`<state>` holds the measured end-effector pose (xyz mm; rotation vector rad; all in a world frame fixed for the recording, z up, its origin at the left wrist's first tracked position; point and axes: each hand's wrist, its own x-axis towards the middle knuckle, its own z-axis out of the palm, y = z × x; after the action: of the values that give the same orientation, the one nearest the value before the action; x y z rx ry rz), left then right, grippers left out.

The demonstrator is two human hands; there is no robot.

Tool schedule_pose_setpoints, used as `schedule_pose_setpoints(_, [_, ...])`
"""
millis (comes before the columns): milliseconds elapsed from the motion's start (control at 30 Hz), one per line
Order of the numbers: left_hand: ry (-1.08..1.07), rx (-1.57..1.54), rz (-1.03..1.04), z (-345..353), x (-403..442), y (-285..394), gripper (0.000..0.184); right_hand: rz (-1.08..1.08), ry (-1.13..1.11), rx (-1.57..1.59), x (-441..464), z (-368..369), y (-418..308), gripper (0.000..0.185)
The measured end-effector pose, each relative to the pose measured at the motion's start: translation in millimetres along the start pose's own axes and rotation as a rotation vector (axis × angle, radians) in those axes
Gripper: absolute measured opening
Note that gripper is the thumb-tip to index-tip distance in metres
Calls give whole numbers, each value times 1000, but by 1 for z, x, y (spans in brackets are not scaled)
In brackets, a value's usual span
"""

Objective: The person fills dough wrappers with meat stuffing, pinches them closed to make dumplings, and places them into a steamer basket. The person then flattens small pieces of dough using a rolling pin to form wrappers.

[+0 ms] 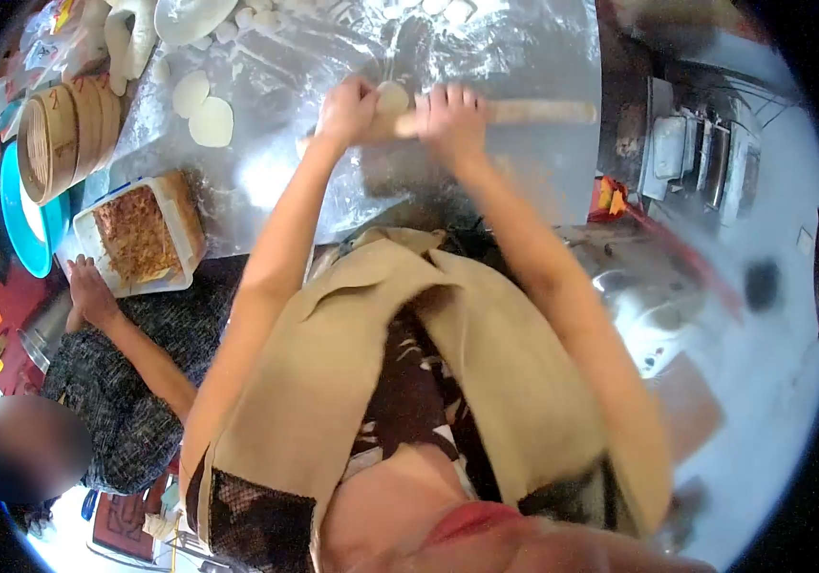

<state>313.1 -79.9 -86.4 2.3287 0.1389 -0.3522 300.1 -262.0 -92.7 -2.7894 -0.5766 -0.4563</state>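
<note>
A long wooden rolling pin (543, 112) lies across the floured metal table. My right hand (453, 116) is closed around it, with the fingers curled over the top. My left hand (346, 110) is closed at the near left edge of a small pale dough round (392, 97). Its fingers meet the dough, while the pin's left part passes beneath the hand near the wrist. The pin's left end shows beside that wrist. Two flattened dough rounds (210, 122) lie farther left on the table.
The table (533, 57) carries several dough pieces and a white bowl (193, 17) at the back. Bamboo steamers (58, 138), a turquoise basin (29, 224) and a tub of brown filling (139, 234) stand at left. A co-worker's hand (92, 293) is at the tub. A red-handled tool (677, 244) is at right.
</note>
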Motion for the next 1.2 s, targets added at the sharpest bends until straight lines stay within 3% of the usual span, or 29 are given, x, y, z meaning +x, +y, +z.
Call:
schedule_pose_setpoints(67, [55,-231,-152,4,-11,-5,27,37,-25,-22,32,10,-1,26])
schedule_pose_setpoints(100, [-38,69,-43,-10,5,13,26,81,-61,-35,50,14,-6,26])
schedule_pose_setpoints(167, [-80,32,-34,-13,29,5,25,65,-94,-67,87,26,-4,29])
schedule_pose_setpoints(267, [-100,63,-32,-27,10,-10,25,-84,-178,-22,42,10,-11,28])
schedule_pose_setpoints(333, [30,-187,-180,-17,-26,-30,26,-99,-68,-29,8,4,-17,27])
schedule_pose_setpoints(400, [-17,-212,-175,-7,-16,-30,30,67,-88,-34,14,3,-31,27])
schedule_pose_setpoints(433, [-51,-14,-150,-5,9,-25,31,62,-163,-46,49,10,-33,28])
schedule_pose_setpoints(467, [-86,183,-118,-10,24,-20,33,78,-82,-5,78,24,-31,30])
schedule_pose_setpoints(533, [-150,71,-32,-42,24,-14,34,-39,-75,-57,92,39,-26,29])
schedule_pose_setpoints(600, [-113,-20,-231,-56,-7,-23,31,-96,16,-27,32,13,-32,26])
schedule_pose_setpoints(633, [39,-92,-284,-45,-28,-42,33,-149,91,2,12,3,-35,22])
schedule_pose_setpoints(667, [43,-96,-290,-47,-32,-42,33,-156,88,6,16,2,-39,22])
schedule_pose_setpoints(733, [-29,38,-149,-41,-40,-40,30,-13,-59,3,23,-3,-52,22])
schedule_pose_setpoints(800, [-24,58,-146,-47,-7,-41,29,47,-244,-62,74,19,-57,22])
schedule_pose_setpoints(867, [-200,58,-84,-68,14,-39,29,-74,-156,-62,103,24,-59,19])
schedule_pose_setpoints(933, [-118,32,-143,-67,-21,-41,30,-151,-88,-30,41,8,-48,20])
schedule_pose_setpoints(1000, [111,-260,-249,-53,-55,-58,31,-167,-58,-38,20,7,-46,21])
schedule_pose_setpoints(1067, [-38,-14,-189,-59,-50,-37,32,-137,64,-29,19,11,-55,24])
schedule_pose_setpoints(1100, [-74,38,-220,-59,-29,-37,32,-12,-235,-71,55,9,-66,25])
schedule_pose_setpoints(1133, [-107,91,-246,-58,-12,-38,32,-12,-240,-72,74,22,-68,25])
schedule_pose_setpoints(1200, [-126,81,-200,-73,-12,-44,32,-44,10,-86,105,40,-68,20])
